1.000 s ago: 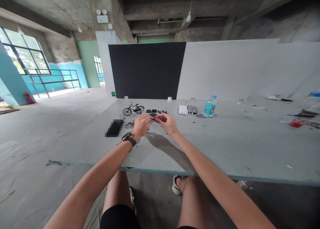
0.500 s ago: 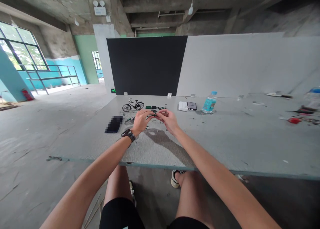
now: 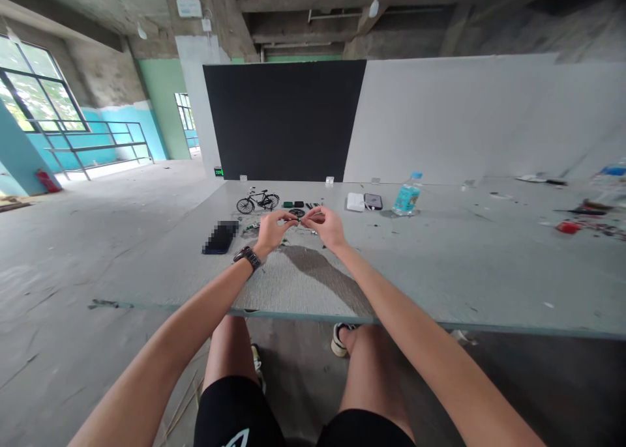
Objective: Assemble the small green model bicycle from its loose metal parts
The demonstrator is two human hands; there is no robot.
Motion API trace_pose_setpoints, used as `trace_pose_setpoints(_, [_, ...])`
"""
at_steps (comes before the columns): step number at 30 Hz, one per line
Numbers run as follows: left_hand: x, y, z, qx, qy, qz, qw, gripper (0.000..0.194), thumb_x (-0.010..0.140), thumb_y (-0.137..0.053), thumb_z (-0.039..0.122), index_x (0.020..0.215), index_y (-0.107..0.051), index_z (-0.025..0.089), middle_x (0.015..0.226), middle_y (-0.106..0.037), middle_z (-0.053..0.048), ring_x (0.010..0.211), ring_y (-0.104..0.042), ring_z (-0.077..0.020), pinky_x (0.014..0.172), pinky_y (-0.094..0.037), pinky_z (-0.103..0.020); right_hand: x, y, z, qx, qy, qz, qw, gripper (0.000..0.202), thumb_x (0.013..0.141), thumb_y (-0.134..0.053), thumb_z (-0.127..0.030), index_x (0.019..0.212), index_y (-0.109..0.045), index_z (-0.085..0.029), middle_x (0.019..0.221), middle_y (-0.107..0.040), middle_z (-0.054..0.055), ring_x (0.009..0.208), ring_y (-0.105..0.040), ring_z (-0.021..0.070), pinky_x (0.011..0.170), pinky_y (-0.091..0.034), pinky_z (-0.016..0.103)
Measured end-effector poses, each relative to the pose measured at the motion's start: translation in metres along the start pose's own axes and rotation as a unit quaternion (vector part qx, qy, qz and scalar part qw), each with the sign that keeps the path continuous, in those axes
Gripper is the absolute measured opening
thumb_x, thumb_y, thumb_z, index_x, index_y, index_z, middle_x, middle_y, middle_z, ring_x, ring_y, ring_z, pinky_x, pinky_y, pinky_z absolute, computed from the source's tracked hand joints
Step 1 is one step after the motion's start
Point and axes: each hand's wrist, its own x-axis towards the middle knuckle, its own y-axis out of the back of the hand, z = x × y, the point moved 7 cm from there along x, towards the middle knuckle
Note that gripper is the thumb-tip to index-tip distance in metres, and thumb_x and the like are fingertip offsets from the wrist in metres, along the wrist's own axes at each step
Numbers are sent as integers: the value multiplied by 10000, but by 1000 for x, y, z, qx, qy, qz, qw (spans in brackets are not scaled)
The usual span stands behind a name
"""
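Over the table, my left hand (image 3: 274, 230) and my right hand (image 3: 327, 227) meet with their fingertips almost touching. A small dark green piece (image 3: 298, 220) is pinched between them, too small to name and partly covered by the fingers. Both hands are closed in a pinch. Just behind the fingertips a small black wheel (image 3: 296, 212) lies on the table. Beyond my left hand stands a black model bicycle (image 3: 258, 202), upright. Tiny loose parts lie around and under my hands, some hidden by them.
A dark phone (image 3: 221, 238) lies left of my left wrist. Small green and black blocks (image 3: 293, 204) sit behind my hands. Farther right are a white case (image 3: 355, 202), a dark square item (image 3: 373, 202) and a water bottle (image 3: 407, 195). A black panel (image 3: 286, 121) rises behind the table (image 3: 440, 271).
The fingertips have shifted slightly on the small piece, and the wheel behind them shows more. The whole view has tilted slightly, so everything sits a little higher.
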Motion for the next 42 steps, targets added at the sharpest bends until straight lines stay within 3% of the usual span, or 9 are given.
trace_pose_setpoints(21, [-1, 3, 7, 35, -55, -15, 998, 128, 851, -753, 350, 883, -788, 231, 877, -768, -38, 841, -687, -194, 826, -515, -328, -2, -7, 20, 130, -58, 8, 990, 441, 668, -859, -520, 855, -588, -227, 786, -731, 28, 826, -749, 228, 900, -605, 432])
trace_pose_setpoints(26, [-1, -3, 6, -13, -34, -51, 998, 211, 825, -773, 373, 971, -791, 222, 904, -780, -54, 851, -705, -201, 823, -538, -326, -1, -4, 25, 166, -85, 47, 981, 477, 591, -903, -506, 794, -573, -228, 825, -728, 19, 798, -740, 207, 891, -613, 409])
trace_pose_setpoints(30, [0, -8, -2, -90, 9, -65, 994, 265, 826, -757, 388, 1001, -788, 191, 948, -784, -80, 852, -712, -204, 796, -545, -318, 0, -4, 21, 166, -86, 36, 982, 461, 606, -900, -506, 825, -613, -219, 813, -736, 26, 788, -731, 197, 871, -609, 382])
trace_pose_setpoints(32, [0, -12, -7, -141, 41, -78, 986, 302, 813, -758, 401, 1008, -784, 173, 952, -781, -93, 835, -709, -206, 757, -544, -311, 0, -3, 14, 117, -59, 7, 991, 430, 686, -850, -528, 914, -664, -214, 803, -741, 37, 756, -721, 197, 816, -610, 377])
trace_pose_setpoints(35, [-2, -21, -13, -220, 83, -121, 964, 357, 792, -766, 415, 1021, -772, 142, 923, -773, -102, 766, -689, -185, 707, -535, -300, 0, -6, -6, -31, 40, -66, 997, 376, 831, -735, -518, 1060, -732, -220, 883, -759, 65, 787, -710, 213, 783, -593, 381])
trace_pose_setpoints(38, [-3, -24, -14, -273, 115, -144, 944, 377, 758, -792, 426, 984, -768, 125, 876, -760, -92, 724, -660, -159, 696, -521, -291, -2, -9, -20, -154, 136, -101, 973, 286, 912, -653, -454, 1065, -773, -245, 1030, -759, 78, 907, -701, 233, 806, -571, 377])
trace_pose_setpoints(42, [-5, -25, -14, -327, 156, -153, 920, 400, 736, -813, 433, 967, -760, 111, 851, -745, -83, 729, -650, -141, 738, -519, -295, -2, -10, -22, -208, 185, -111, 954, 251, 949, -613, -376, 1090, -773, -242, 1054, -762, 79, 932, -705, 230, 820, -560, 362])
